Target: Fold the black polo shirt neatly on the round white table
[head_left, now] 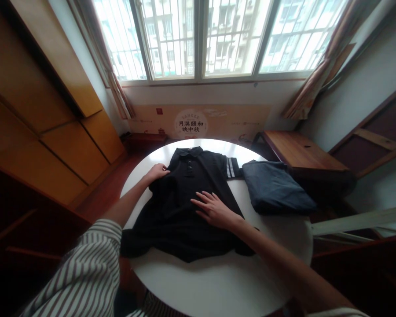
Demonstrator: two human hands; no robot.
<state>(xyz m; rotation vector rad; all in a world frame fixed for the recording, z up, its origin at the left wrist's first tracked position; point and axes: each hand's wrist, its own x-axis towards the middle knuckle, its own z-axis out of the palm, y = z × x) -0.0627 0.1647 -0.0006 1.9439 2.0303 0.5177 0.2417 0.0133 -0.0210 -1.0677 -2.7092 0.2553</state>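
Observation:
A black polo shirt (181, 207) with white stripes on its sleeve cuff lies spread front-up on a round white table (218, 281), collar toward the window. My left hand (156, 171) rests on the shirt's left shoulder edge, fingers curled over the fabric. My right hand (213, 209) lies flat on the middle of the shirt with its fingers stretched out and apart. Neither hand lifts anything off the table.
A folded dark grey garment (275, 187) lies on the table's right side. A wooden bench (300, 152) stands beyond it by the wall. Wooden cabinets (53, 132) line the left. A barred window (214, 37) with curtains fills the far wall.

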